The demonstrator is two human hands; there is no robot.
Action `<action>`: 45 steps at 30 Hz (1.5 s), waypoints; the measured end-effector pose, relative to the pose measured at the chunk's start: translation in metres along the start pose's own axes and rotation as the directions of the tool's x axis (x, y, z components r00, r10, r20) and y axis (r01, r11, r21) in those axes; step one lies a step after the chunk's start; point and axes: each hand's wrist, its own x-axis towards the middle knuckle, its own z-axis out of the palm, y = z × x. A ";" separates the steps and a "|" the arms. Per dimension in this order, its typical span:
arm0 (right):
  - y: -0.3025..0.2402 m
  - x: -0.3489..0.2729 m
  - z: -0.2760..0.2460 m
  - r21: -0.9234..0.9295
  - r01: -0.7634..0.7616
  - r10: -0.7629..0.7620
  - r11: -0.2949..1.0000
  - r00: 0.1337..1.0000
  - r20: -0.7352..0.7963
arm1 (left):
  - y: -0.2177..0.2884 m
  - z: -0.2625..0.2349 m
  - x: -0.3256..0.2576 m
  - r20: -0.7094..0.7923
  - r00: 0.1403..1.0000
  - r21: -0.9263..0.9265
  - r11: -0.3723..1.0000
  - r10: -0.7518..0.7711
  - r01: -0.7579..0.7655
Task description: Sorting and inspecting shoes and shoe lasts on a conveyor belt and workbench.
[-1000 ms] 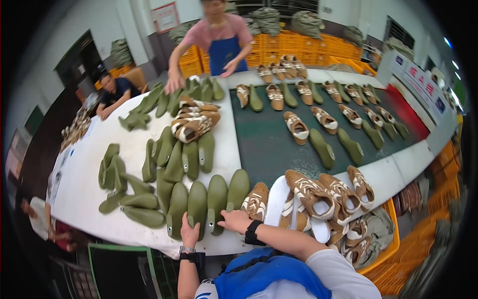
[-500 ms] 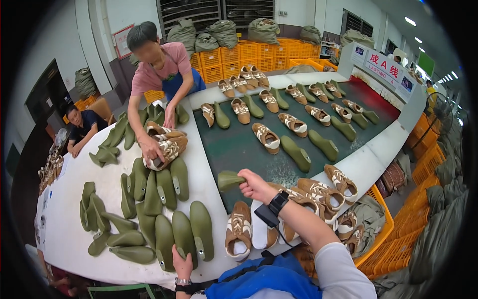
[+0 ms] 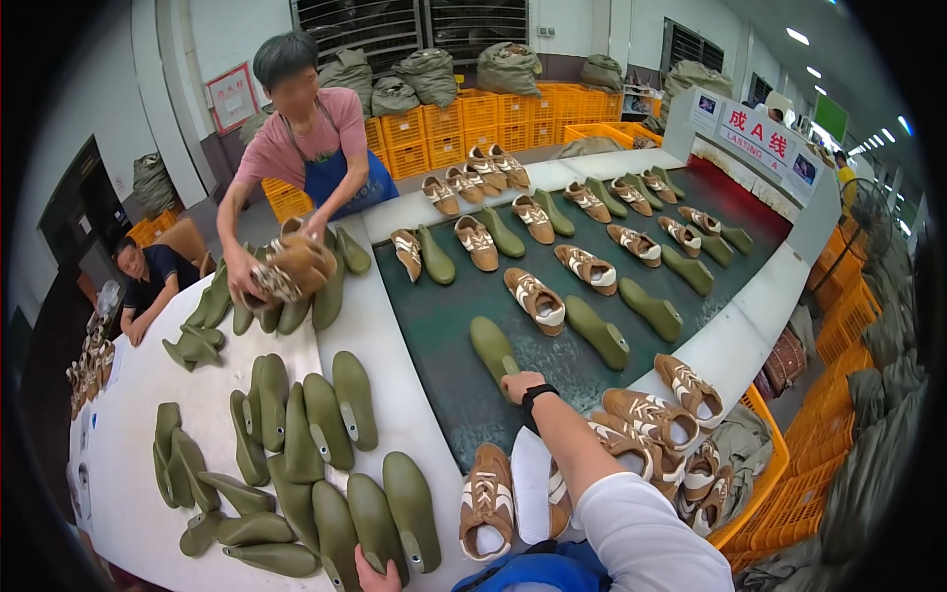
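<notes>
My right hand point(image 3: 524, 385) is closed around the heel end of an olive-green shoe last point(image 3: 490, 347), which lies sole-side up along the near left part of the dark green belt point(image 3: 434, 321). At the lower edge, my left hand point(image 3: 379, 573) grips the near end of another shoe last point(image 3: 375, 513) on the white tabletop point(image 3: 212, 395); part of that hand is cut off by the picture's edge. Close beside it lie several more lasts, one of them a last point(image 3: 410, 498) just to its right. A brown shoe point(image 3: 487, 498) with white stripes stands near my right forearm, by a white insole-shaped piece point(image 3: 531, 483).
Across the table a co-worker point(image 3: 316, 148) holds several brown shoes point(image 3: 296, 264) above other lasts. Rows of shoes and lasts cover the belt. More shoes point(image 3: 646, 419) sit at the right edge, above an orange crate point(image 3: 755, 474). A seated person point(image 3: 158, 276) is at far left.
My right hand has reached forward and laid its last on the belt. My left hand stays at the lasts. The co-worker has lifted the shoes, and the view has shifted.
</notes>
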 end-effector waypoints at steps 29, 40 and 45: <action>0.033 -0.335 -0.017 0.444 -0.135 0.383 0.886 0.753 -0.535 | 0.265 0.082 -0.003 0.338 0.441 -0.373 0.549 0.831 -0.748; -0.025 -0.375 -0.041 0.442 0.272 0.269 0.855 0.495 -0.826 | 0.298 0.079 -0.014 0.260 0.325 -0.408 0.409 0.909 -0.817; -0.023 -0.368 -0.043 0.411 0.455 0.242 0.790 0.385 -0.891 | 0.294 0.049 -0.005 0.376 0.380 -0.539 0.533 0.845 -0.652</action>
